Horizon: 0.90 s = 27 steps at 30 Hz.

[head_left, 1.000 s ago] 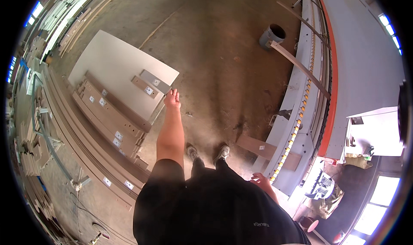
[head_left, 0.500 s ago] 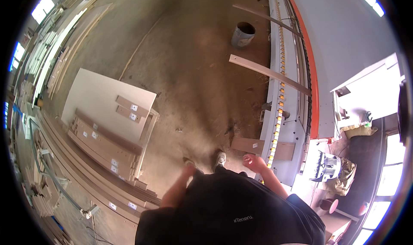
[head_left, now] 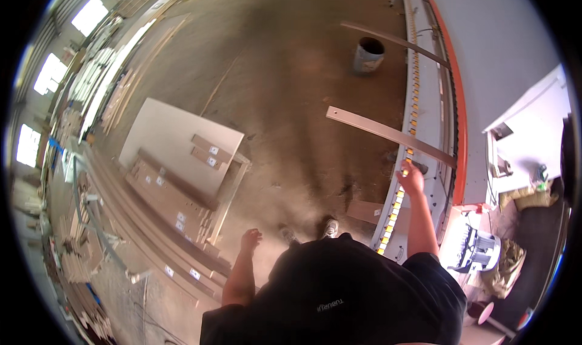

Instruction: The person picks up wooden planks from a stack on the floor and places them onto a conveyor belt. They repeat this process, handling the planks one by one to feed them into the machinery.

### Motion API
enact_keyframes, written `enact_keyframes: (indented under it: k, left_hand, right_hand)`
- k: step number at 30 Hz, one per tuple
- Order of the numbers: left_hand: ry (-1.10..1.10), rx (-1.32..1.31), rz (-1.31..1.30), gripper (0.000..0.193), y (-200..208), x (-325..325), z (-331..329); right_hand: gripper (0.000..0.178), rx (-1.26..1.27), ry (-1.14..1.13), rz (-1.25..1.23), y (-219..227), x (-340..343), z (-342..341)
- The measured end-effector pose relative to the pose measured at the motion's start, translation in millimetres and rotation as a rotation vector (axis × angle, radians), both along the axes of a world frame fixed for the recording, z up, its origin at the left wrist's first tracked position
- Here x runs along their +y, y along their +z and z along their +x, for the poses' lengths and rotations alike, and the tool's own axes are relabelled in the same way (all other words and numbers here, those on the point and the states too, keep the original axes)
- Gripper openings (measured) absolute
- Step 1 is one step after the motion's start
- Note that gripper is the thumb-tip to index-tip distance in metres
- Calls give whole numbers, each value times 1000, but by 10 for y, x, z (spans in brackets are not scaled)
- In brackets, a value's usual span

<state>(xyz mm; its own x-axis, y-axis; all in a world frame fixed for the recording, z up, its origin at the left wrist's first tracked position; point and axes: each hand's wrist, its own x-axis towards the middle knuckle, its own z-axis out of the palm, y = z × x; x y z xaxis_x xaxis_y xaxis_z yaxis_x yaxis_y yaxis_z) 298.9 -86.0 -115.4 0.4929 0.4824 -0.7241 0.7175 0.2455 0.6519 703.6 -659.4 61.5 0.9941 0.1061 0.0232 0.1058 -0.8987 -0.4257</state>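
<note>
My right hand (head_left: 411,177) reaches over the machine's edge rail (head_left: 401,194), which carries a row of yellow and white blocks. Its fingers are slightly parted, with nothing seen in them; whether they touch the rail is unclear. Just beyond it, a long narrow brown strip panel (head_left: 370,128) lies across the rail, its near-left end jutting out over the floor. My left hand (head_left: 250,239) hangs free by my left side, fingers loosely apart and holding nothing. Low beside the rail, a brown board (head_left: 365,211) with a small white label is partly hidden.
A metal bucket (head_left: 368,55) stands on the floor beside the machine. Another strip (head_left: 394,39) crosses the rail farther off. To the left, a pale panel (head_left: 176,123) bears several labelled brown boards (head_left: 160,193). An electric motor (head_left: 479,248) sits at right.
My right hand has moved forward from beside my body to the rail near the strip. My left hand has swung outward to the left. The whole view has shifted slightly.
</note>
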Motion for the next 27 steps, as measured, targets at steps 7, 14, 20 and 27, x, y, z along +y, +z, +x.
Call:
enact_keyframes:
  k: [7, 14, 20, 27]
  left_hand:
    - [-294, -88, 44, 22, -628, -631, -763]
    - [-720, -129, 485, 29, -404, -932, -981]
    - [-237, 31, -57, 31, 39, -874, -364]
    - [-548, -370, -277, 54, 566, -1173, 673]
  right_hand:
    - [87, 60, 55, -259, -81, -779, 647]
    - [76, 345, 35, -549, 22, -725, 324]
    - [74, 346, 8, -564, 143, -769, -264]
    - [64, 281, 206, -274, 559, 564, -1258]
